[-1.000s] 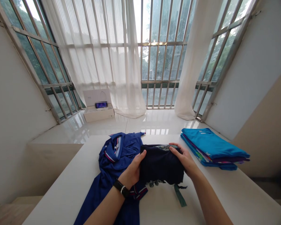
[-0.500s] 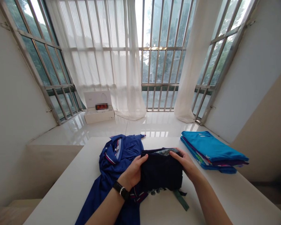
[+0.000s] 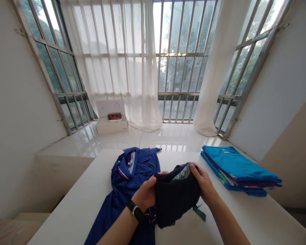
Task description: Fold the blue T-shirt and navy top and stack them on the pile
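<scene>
A folded dark navy garment (image 3: 177, 197) with a patterned inner lining hangs between my two hands, tilted, its left side lower. My left hand (image 3: 146, 192) grips its left edge, thumb in front and fingers behind. On the right, my right hand (image 3: 202, 180) pinches the upper corner beside the lining. A green strap (image 3: 199, 213) dangles from its lower right. What kind of garment it is, I cannot tell. A blue polo shirt (image 3: 135, 173) with a striped collar lies rumpled on the table, partly behind my left forearm.
A stack of folded clothes (image 3: 239, 168), bright blue on top, lies on the right of the white table (image 3: 73, 207). An open white box (image 3: 112, 126) stands on the window ledge at the back left. White curtains (image 3: 119, 68) hang before barred windows.
The dark garment has tilted, its lower left corner dropping and its top opening wider over the lining. Both hands still hold it. The whole view has shifted slightly.
</scene>
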The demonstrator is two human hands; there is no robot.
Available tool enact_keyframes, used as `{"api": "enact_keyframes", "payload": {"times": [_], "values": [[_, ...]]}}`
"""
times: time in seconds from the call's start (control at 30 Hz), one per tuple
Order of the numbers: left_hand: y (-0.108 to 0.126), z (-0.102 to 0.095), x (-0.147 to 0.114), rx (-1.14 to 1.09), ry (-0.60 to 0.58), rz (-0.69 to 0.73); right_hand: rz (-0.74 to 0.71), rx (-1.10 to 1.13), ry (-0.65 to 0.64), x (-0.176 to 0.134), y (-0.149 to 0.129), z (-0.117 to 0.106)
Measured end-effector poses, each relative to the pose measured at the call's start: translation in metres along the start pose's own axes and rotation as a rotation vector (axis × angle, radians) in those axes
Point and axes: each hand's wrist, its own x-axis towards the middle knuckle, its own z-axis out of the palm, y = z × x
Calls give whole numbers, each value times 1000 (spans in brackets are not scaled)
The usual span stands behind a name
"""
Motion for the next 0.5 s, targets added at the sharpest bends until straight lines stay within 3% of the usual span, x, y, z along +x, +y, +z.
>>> {"api": "enact_keyframes", "payload": {"times": [0.13, 0.23, 0.37, 0.5], "values": [[3, 10, 5, 59, -115, -56, 58, 41, -195, -9, -8, 3], [-3, 12, 9, 178, -187, -102, 1, -103, -248, -10, -9, 10], [-15, 7, 13, 306, -88, -148, -166, -412, -105, -5, -4, 20], [-18, 4, 17, 277, 19, -156, -313, -617, 93, -3, 3, 21]]}}
